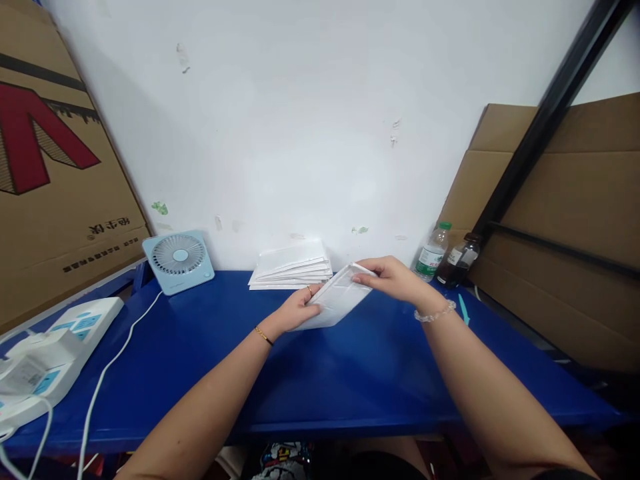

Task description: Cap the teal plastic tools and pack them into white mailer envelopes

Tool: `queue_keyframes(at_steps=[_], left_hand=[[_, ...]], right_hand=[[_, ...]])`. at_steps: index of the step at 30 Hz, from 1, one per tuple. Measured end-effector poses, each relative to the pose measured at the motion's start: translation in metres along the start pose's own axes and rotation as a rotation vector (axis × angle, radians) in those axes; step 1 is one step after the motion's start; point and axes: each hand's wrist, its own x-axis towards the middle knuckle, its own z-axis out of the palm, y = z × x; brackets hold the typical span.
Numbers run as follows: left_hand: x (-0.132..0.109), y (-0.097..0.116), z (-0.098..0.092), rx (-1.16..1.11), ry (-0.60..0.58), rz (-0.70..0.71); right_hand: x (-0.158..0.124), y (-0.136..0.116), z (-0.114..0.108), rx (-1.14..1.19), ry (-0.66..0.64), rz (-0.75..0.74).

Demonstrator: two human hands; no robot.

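Observation:
A white, flat, envelope-like packet [336, 301] is held tilted above the blue table. My left hand [300, 308] grips its lower left side, thumb on the near face and fingers behind. My right hand [387, 277] pinches its upper right corner between thumb and fingers. Its surface looks smooth and slightly shiny; whether it is one piece or several layers I cannot tell. Just behind it, against the wall, lies a stack of similar white packets [290, 263], some fanned a little apart at their edges.
A light blue fan [180, 257] stands at the back left, its white cable running forward beside a power strip [65, 353]. Two bottles, one green-capped [433, 253] and one dark [459, 261], stand at the back right. Near them lies a teal strip-like tool [464, 309]. Cardboard flanks both sides.

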Motion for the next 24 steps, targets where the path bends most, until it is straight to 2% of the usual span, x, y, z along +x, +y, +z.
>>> queue_keyframes(at_steps=[3,7,9,12,13,15,17,19,22,24], left_hand=[[0.0,0.002,-0.004,0.024,0.0,-0.023],[-0.003,-0.009,-0.007,-0.088,0.021,-0.188],[-0.006,-0.014,-0.01,-0.182,0.002,-0.237],[-0.009,-0.016,-0.013,-0.213,0.022,-0.244],[-0.009,-0.016,-0.014,-0.202,0.025,-0.239],[-0.009,-0.016,-0.013,-0.181,0.011,-0.236],[-0.008,-0.02,-0.011,-0.185,0.009,-0.234],[-0.005,-0.027,-0.008,-0.188,0.059,-0.232],[-0.002,-0.044,-0.004,-0.167,0.165,-0.289],[-0.001,-0.056,-0.001,-0.164,0.202,-0.355]], right_hand=[[-0.001,0.004,-0.006,0.114,0.096,0.078],[-0.001,0.015,-0.01,0.213,0.228,0.121],[0.0,0.019,-0.009,0.162,0.332,0.14],[0.002,0.019,-0.001,-0.092,0.5,0.092],[0.004,0.018,0.002,-0.185,0.491,0.074],[0.007,0.016,0.006,-0.268,0.364,0.087],[0.011,0.021,0.005,-0.169,0.217,0.177],[0.012,0.038,-0.001,0.02,0.213,0.31],[0.004,0.086,-0.018,0.232,0.442,0.493],[-0.007,0.126,-0.028,0.219,0.602,0.607]])
